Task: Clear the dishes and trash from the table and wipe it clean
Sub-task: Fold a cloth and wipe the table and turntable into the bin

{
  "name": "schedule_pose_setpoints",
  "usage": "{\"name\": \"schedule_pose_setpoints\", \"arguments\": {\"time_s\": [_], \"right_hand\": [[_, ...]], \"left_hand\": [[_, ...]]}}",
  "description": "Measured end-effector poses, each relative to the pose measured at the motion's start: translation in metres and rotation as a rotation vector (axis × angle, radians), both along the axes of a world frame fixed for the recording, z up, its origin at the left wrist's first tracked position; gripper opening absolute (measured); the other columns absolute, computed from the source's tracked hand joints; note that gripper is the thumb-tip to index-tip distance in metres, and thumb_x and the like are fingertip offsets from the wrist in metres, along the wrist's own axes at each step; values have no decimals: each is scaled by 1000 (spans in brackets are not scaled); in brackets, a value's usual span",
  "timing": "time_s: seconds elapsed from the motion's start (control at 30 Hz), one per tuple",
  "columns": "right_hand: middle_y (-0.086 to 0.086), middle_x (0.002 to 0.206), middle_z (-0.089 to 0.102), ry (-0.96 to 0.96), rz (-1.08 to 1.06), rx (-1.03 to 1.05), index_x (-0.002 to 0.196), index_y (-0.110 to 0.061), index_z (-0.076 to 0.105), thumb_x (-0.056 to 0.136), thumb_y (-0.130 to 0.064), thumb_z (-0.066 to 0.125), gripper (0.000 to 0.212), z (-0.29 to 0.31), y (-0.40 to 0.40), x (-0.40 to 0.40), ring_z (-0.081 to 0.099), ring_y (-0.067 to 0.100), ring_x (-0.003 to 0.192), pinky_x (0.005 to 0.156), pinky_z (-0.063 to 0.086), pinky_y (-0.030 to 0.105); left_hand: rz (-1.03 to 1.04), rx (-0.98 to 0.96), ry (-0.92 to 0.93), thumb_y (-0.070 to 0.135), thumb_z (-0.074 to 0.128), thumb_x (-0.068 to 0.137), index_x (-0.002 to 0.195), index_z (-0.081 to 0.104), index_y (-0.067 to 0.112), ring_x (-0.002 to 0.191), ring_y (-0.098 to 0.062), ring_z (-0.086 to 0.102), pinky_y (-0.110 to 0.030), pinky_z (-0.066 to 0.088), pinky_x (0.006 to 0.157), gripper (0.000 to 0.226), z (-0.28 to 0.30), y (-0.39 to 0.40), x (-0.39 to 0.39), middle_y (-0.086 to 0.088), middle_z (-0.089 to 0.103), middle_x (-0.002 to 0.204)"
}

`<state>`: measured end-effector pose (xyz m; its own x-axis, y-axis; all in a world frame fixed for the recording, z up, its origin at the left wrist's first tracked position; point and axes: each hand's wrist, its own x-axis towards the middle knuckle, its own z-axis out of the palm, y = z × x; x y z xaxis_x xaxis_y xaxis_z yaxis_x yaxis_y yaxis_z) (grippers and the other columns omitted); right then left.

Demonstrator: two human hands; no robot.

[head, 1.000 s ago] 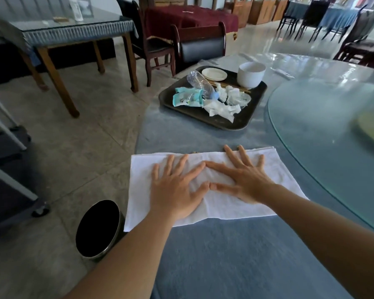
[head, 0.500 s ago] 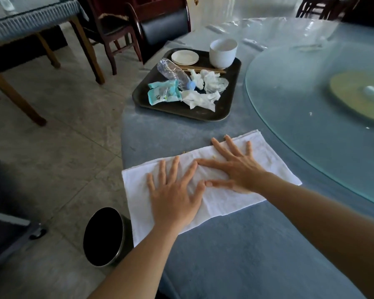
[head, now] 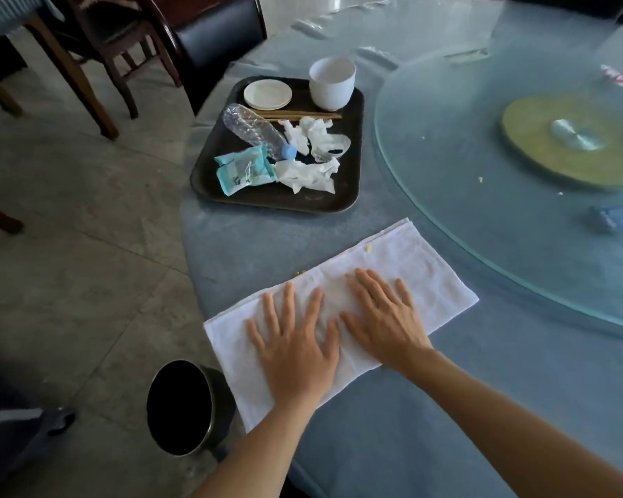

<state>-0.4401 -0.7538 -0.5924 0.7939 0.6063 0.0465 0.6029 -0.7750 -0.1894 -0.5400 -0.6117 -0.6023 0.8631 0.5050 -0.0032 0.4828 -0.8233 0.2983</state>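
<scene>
A white cloth (head: 421, 271) lies spread on the blue table (head: 446, 407), slanted, with its near-left end at the table's edge. My left hand (head: 295, 350) and my right hand (head: 382, 318) rest flat on it side by side, fingers spread, gripping nothing. Yellow crumbs (head: 301, 272) lie along the cloth's far edge. Behind it a dark tray (head: 202, 174) holds a white bowl (head: 331, 84), a saucer (head: 267, 94), chopsticks (head: 303, 116), a crushed plastic bottle (head: 252, 129), a teal packet (head: 243, 168) and crumpled tissues (head: 308, 174).
A glass turntable (head: 482, 174) covers the table's right side, with a red wrapper (head: 617, 75), a blue wrapper (head: 615, 217) and crumbs on it. A black bin (head: 180, 407) stands on the floor under the cloth's left end. A dark chair (head: 216, 34) stands behind the tray.
Both flat hands have turned the cloth from level to slanted and drawn its left end toward the table's edge above the bin. The view has tipped down and to the right.
</scene>
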Motion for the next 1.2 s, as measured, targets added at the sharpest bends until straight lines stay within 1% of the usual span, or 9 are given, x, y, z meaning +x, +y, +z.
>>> {"name": "schedule_pose_setpoints", "arguments": {"time_s": [0.17, 0.3, 0.43, 0.53, 0.67, 0.8, 1.0, 1.1, 1.2], "right_hand": [[8, 157, 48, 74, -134, -85, 148, -7, 52, 99, -48, 30, 67, 7, 41, 8, 46, 31, 144, 111, 40, 60], [7, 166, 34, 80, -228, -42, 160, -17, 32, 101, -37, 32, 63, 16, 76, 9, 37, 32, 149, 115, 37, 55], [6, 172, 18, 178, -665, 54, 161, -17, 31, 108, -38, 37, 57, 29, 82, -17, 34, 32, 149, 116, 33, 47], [9, 172, 11, 321, -769, -5, 159, -27, 35, 108, -35, 42, 52, 36, 75, -45, 27, 35, 151, 116, 31, 47], [14, 171, 3, 428, -659, -60, 153, -61, 22, 109, -46, 36, 49, 44, 89, -51, 4, 36, 158, 122, 19, 51], [2, 173, -1, 454, -658, -86, 159, -54, 10, 109, -45, 33, 56, 50, 97, -44, 2, 30, 159, 123, 14, 51], [-7, 172, 11, 454, -899, 131, 161, -24, 27, 106, -32, 46, 59, 41, 82, -56, 12, 19, 158, 125, 18, 39], [-20, 169, -7, 486, -946, 139, 163, -36, 15, 108, -39, 35, 59, 35, 64, -82, -2, 13, 159, 127, 4, 42], [-23, 168, -9, 373, -925, 22, 162, -46, 7, 103, -55, 15, 61, 22, 59, -103, -5, 8, 158, 128, 1, 47]], "left_hand": [[-60, -53, -16, 59, 43, 95, 154, 33, 45, 154, -37, 17, -66, 13, 118, 61, 4, 1, -2, -1, 27, 166], [-147, -128, 41, 62, 32, 95, 157, 29, 37, 153, -39, 19, -66, 12, 116, 67, 10, 12, -5, -6, 27, 166], [-295, -205, 132, 63, 44, 85, 156, 35, 31, 153, -37, 21, -62, 9, 117, 79, 12, 27, -7, -11, 30, 164], [-295, -309, 210, 60, 48, 76, 155, 36, 33, 156, -33, 2, -59, 5, 118, 84, 18, 34, -4, -11, 29, 165], [-416, -440, 418, 52, 38, 92, 152, -24, 43, 125, -22, -62, -53, -34, 105, 87, 33, 47, 6, -3, -35, 162], [-491, -510, 553, 54, 36, 96, 150, -31, 43, 132, -27, -55, -49, -44, 91, 87, 43, 58, 11, 2, -51, 151], [-563, -493, 658, 59, 38, 98, 144, -36, 42, 139, -33, -47, -61, -27, 107, 89, 53, 65, 17, 0, -54, 145], [-599, -434, 692, 54, 40, 96, 146, -37, 42, 133, -33, -52, -64, -20, 113, 92, 52, 69, 15, -3, -50, 153], [-596, -363, 707, 65, 42, 90, 140, -44, 42, 122, -34, -61, -59, -34, 98, 103, 54, 65, 16, -2, -59, 144]]}}
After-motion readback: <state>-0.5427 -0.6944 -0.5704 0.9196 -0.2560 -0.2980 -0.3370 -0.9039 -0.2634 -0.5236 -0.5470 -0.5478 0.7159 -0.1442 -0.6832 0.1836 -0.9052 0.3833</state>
